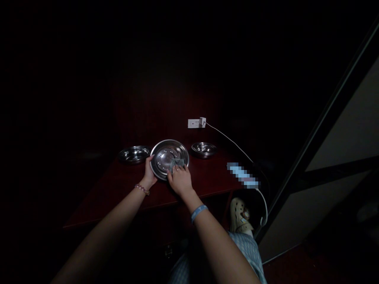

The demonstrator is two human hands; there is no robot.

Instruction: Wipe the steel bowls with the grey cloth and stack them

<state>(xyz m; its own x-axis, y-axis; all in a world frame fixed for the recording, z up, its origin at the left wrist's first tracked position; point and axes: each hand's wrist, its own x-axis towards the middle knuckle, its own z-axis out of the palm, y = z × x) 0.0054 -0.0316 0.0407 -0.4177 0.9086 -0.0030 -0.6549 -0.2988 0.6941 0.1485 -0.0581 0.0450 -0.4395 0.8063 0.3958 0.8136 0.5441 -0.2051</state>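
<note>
A round stainless steel plate [164,156] is tilted up toward me above the dark red table. My left hand [149,170] grips its left rim, with the thumb on the inner side. Pressed to the lower right of the plate's inside is a small grey-green cloth [177,162], held under the fingers of my right hand [181,179]. To the left, a metal dish [134,154] rests on the table. A nested pile of smaller metal bowls [203,149] sits to the right.
The dark red table [118,197] ends at a front edge near me. On the wall is a socket [193,123] with a white charger [202,122]. Its cable [233,142] runs down beside a blurred-out phone-like object [242,175]. A clog-shod foot [237,213] is below right.
</note>
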